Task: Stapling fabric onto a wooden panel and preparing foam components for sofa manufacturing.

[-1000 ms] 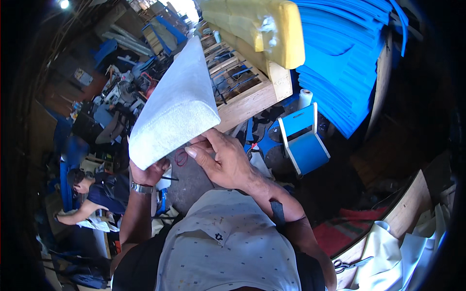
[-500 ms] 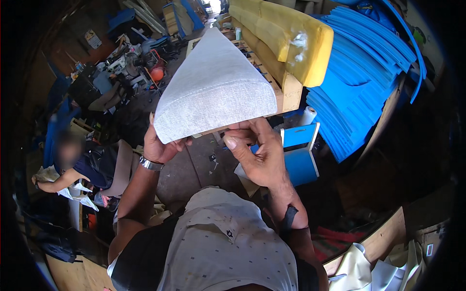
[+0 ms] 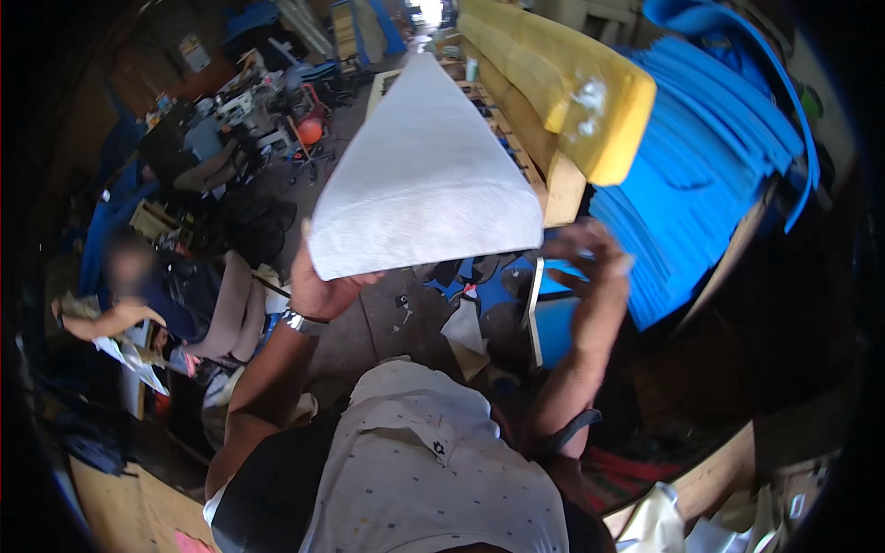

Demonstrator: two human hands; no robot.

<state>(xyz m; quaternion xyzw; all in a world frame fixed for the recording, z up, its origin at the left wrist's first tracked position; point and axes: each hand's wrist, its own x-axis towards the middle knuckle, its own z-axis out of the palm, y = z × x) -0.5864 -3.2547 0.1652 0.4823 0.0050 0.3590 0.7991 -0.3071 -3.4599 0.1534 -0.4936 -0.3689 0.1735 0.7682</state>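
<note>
A long seat cushion or padded panel in light grey fabric stretches away from me, its near end wide with a curved seam. My left hand grips its near left corner, the fingers wrapped under the lower edge and partly hidden. Just off the near right corner is my right hand, blurred by motion, its fingers apart and nothing visible in them. Beneath the cushion, a wooden frame shows along the right side.
Yellow foam padding stands on the frame to the right. Beyond it lean stacked blue foam sheets. A blue-and-white panel is low at right. At left, a person sits bent over some material. Scraps litter the floor.
My right hand has come away from the cushion's underside and moved right, its fingers spreading. The left hand keeps its hold. The whole view has shifted slightly.
</note>
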